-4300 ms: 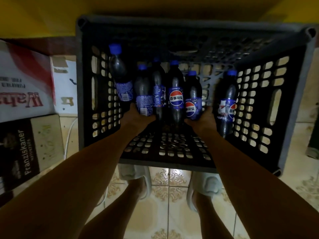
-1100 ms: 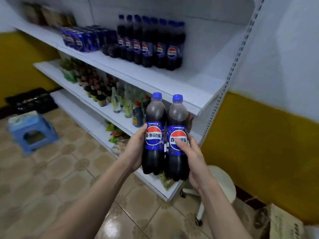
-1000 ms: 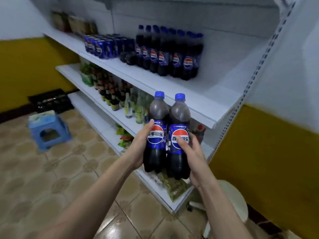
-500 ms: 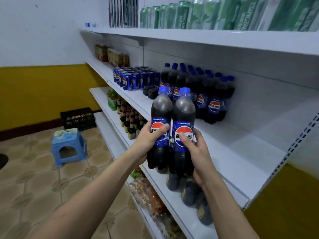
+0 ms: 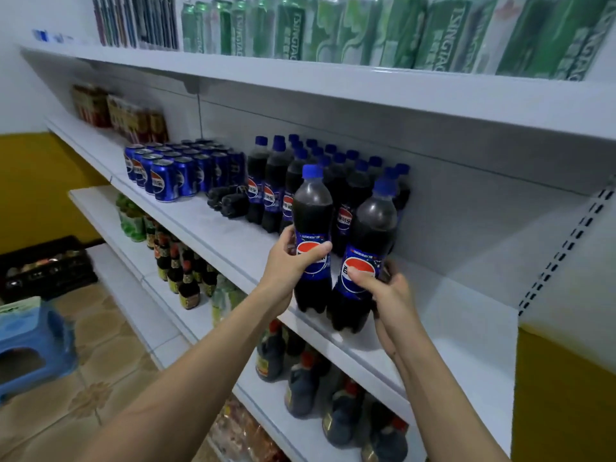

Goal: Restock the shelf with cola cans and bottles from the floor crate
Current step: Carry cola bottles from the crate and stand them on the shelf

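Blue-labelled cola bottles, 2, are clamped by curled fingers: left hand (image 5: 286,261) on one bottle (image 5: 311,241), right hand (image 5: 383,288) on the other (image 5: 363,261), at the shelf (image 5: 466,328) front edge. Stocked rows (image 5: 320,181) stand behind; these 2 look nearly placed, not yet released.

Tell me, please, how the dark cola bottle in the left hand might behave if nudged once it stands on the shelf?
The blue-capped plastic cola bottle in the left hand looks full, so probably heavy for its size. Tall and narrow, it may tip if pushed high. Its smooth sides could slide on the white metal shelf.
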A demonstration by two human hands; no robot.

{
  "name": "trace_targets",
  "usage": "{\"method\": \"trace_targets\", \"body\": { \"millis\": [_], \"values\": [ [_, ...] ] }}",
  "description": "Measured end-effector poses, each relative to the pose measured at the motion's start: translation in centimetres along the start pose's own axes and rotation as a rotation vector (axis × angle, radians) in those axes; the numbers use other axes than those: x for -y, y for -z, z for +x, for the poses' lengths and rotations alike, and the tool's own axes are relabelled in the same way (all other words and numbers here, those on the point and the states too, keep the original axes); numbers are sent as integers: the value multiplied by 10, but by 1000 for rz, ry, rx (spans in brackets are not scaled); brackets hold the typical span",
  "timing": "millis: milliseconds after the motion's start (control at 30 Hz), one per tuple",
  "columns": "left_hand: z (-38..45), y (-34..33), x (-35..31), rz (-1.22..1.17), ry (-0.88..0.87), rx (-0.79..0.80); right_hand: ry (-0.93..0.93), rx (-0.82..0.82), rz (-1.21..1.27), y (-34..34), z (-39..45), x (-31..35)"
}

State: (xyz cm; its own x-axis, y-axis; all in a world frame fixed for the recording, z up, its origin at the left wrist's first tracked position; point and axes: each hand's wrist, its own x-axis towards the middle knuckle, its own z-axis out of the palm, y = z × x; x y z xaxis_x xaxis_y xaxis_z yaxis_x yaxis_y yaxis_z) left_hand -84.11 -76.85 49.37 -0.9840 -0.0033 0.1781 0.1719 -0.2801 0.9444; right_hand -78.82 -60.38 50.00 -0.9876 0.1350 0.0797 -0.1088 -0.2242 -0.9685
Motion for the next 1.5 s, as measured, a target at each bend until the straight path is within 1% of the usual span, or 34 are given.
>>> {"method": "trace_targets", "body": {
  "millis": [67, 233, 367, 533, 600, 667, 733, 800, 900, 1000, 1100, 1233, 1500],
  "values": [
    [23, 5, 8, 14, 11, 43, 21, -79, -9, 0, 16, -5],
    [68, 11, 20, 56, 15, 161, 70, -195, -63, -13, 56, -19],
    [90, 11, 32, 63, 14, 217, 109, -280, -115, -22, 77, -29],
    [101, 11, 43, 68, -10, 253, 169, -291, -205, -23, 80, -42],
    [101, 17, 54, 138, -49, 299, 166, -289, -222, -20, 80, -49],
    [101, 26, 65, 298, -92, 340, 150, -277, -276, -13, 80, -55],
    [100, 35, 71, 442, -100, 362, 142, -261, -388, -6, 76, -60],
    [101, 39, 72, 521, -112, 371, 125, -241, -503, 0, 69, -64],
    [102, 40, 75, 613, -176, 323, 106, -254, -622, 4, 59, -75],
    [99, 37, 75, 603, -176, 206, 96, -303, -630, 4, 57, -80],
    [102, 29, 76, 610, -177, 158, 75, -331, -626, 2, 65, -78],
    [109, 17, 83, 652, -211, 92, 94, -366, -649, 0, 78, -79],
    [113, 2, 86, 645, -194, 53, 70, -472, -692, 2, 101, -82]
  ]
}}
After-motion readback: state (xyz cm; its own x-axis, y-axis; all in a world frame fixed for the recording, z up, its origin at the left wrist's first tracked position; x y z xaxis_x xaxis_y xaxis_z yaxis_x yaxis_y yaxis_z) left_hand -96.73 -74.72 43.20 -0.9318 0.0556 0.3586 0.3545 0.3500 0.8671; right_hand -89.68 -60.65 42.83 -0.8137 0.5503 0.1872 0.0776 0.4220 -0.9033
